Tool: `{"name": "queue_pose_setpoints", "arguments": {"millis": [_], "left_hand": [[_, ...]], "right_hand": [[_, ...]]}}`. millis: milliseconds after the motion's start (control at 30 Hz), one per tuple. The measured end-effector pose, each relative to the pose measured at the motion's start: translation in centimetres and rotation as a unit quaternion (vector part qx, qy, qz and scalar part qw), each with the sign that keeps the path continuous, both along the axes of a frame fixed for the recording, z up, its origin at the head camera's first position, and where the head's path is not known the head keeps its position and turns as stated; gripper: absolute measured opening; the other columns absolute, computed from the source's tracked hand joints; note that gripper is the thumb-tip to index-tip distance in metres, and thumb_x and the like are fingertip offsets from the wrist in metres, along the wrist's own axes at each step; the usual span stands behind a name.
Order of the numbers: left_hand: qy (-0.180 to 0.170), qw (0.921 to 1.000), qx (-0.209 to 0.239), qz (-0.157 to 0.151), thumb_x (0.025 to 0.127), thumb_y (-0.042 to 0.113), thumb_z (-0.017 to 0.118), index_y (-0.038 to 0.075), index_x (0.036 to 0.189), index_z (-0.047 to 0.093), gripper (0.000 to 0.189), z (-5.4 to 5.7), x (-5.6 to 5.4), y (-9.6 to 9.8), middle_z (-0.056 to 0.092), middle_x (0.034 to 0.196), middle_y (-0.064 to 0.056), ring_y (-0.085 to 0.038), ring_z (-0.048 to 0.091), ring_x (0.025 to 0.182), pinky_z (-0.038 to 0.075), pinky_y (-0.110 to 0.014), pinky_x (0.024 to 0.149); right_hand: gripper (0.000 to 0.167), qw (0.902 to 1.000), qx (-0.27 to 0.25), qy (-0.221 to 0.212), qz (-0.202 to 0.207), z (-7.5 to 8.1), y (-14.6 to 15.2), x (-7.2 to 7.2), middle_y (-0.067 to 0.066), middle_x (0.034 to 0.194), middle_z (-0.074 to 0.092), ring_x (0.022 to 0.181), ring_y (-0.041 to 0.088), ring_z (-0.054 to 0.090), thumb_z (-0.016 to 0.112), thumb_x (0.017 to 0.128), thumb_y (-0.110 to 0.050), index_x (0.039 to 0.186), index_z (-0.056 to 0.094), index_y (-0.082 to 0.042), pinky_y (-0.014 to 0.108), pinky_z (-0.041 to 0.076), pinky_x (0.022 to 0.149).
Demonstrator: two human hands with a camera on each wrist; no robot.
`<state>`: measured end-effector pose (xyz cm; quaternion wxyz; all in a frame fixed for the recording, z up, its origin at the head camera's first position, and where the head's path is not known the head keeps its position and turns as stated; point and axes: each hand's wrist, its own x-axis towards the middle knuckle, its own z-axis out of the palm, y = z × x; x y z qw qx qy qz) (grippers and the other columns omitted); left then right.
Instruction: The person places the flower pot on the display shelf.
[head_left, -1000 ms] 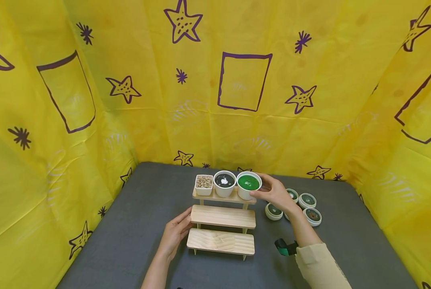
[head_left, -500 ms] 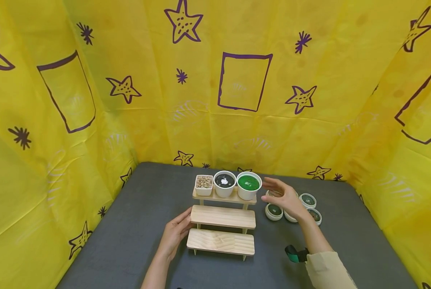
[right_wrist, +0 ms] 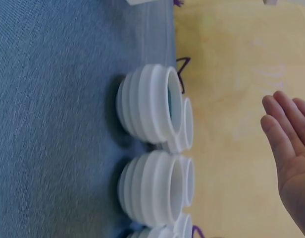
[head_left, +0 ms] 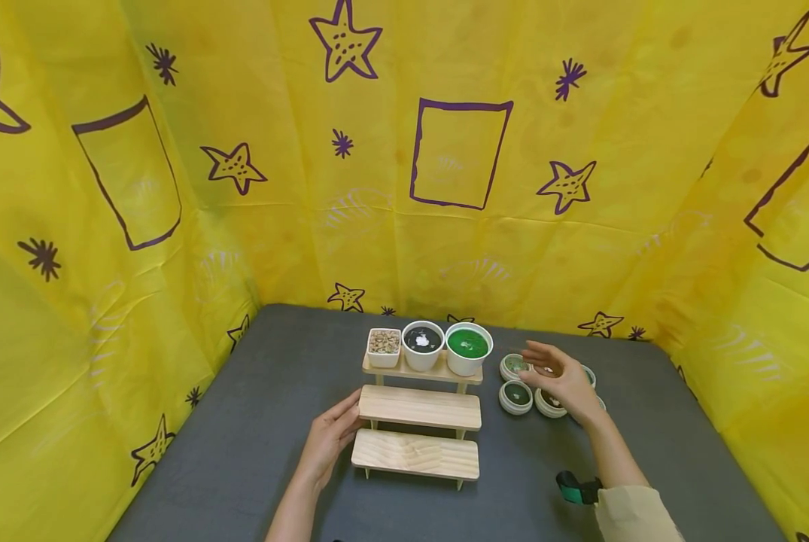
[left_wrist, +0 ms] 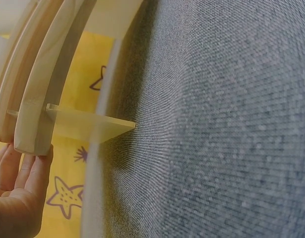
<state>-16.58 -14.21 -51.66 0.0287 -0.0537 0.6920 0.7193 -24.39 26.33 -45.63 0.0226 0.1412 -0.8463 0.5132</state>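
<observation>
My left hand point(head_left: 329, 435) touches the left end of a three-tier wooden display stand point(head_left: 419, 406); in the left wrist view its fingers point(left_wrist: 38, 173) meet the board ends. The top tier bears a square white pot of pebbles point(head_left: 384, 354), a round white pot with a black top point(head_left: 422, 360) and a round white pot with a green top point(head_left: 466, 363). To the right, my right hand point(head_left: 567, 384) hovers over several small white ribbed pots point(head_left: 515, 399), fingers apart and holding nothing. It partly hides them in the head view. The right wrist view shows the ribbed pots point(right_wrist: 152, 186) side-on.
The stand's middle board point(head_left: 419, 406) and bottom board point(head_left: 415, 454) are bare wood. Grey cloth covers the table point(head_left: 241, 452). Yellow drapes point(head_left: 296, 248) with star drawings enclose the back and both sides. A dark strap with green point(head_left: 576, 489) hangs by the right wrist.
My right hand has let go of the green-topped pot on the top tier and moved right, over the ribbed pots. The left hand stays at the stand.
</observation>
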Motion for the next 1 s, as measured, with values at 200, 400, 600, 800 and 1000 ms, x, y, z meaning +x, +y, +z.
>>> {"name": "queue_pose_setpoints", "arguments": {"millis": [200, 400, 600, 800, 1000], "left_hand": [[0.003, 1.0000, 0.001, 0.002, 0.100, 0.028, 0.055, 0.011, 0.145, 0.050, 0.048, 0.0, 0.0, 0.0, 0.060, 0.138, -0.020, -0.029, 0.062, 0.122, 0.043, -0.054, 0.109], [0.002, 1.0000, 0.004, 0.002, 0.101, 0.028, 0.055, 0.010, 0.145, 0.050, 0.048, 0.1, 0.0, 0.1, 0.060, 0.138, -0.020, -0.028, 0.063, 0.120, 0.045, -0.052, 0.108], [0.001, 1.0000, 0.003, 0.000, 0.101, 0.028, 0.055, 0.010, 0.146, 0.049, 0.048, 0.1, 0.0, 0.1, 0.059, 0.139, -0.019, -0.029, 0.062, 0.122, 0.043, -0.053, 0.109], [-0.001, 1.0000, 0.001, -0.001, 0.101, 0.028, 0.055, 0.010, 0.146, 0.049, 0.049, 0.1, 0.0, 0.0, 0.059, 0.139, -0.020, -0.029, 0.062, 0.122, 0.043, -0.053, 0.109], [0.000, 1.0000, 0.002, -0.002, 0.101, 0.028, 0.055, 0.009, 0.146, 0.048, 0.050, 0.1, 0.1, 0.0, 0.058, 0.140, -0.019, -0.029, 0.061, 0.123, 0.043, -0.054, 0.109]], "right_hand": [[0.061, 0.9992, -0.019, -0.005, -0.035, -0.4, 1.9, 0.4, -0.019, 0.121, 0.065, 0.107, -0.013, 0.059, 0.071, 0.092, -0.023, 0.145, 0.047, -0.007, 0.008, 0.047, 0.091], [0.060, 0.9975, -0.016, 0.005, -0.068, -0.6, 3.5, 1.2, -0.023, 0.120, 0.065, 0.105, -0.016, 0.058, 0.069, 0.093, -0.023, 0.145, 0.046, -0.006, 0.006, 0.046, 0.087], [0.058, 0.9946, -0.020, 0.007, -0.101, -1.3, 4.9, 1.9, -0.033, 0.113, 0.062, 0.105, -0.013, 0.059, 0.070, 0.093, -0.022, 0.144, 0.048, -0.006, 0.005, 0.046, 0.084], [0.057, 0.9922, -0.054, -0.001, -0.112, -2.2, 5.9, 2.4, -0.037, 0.107, 0.062, 0.102, -0.015, 0.060, 0.069, 0.093, -0.015, 0.143, 0.047, 0.001, 0.007, 0.049, 0.081], [0.058, 0.9882, -0.054, -0.026, -0.141, -3.2, 6.7, 2.6, -0.037, 0.105, 0.062, 0.098, -0.018, 0.059, 0.070, 0.093, -0.021, 0.142, 0.048, -0.002, 0.006, 0.049, 0.079]]}}
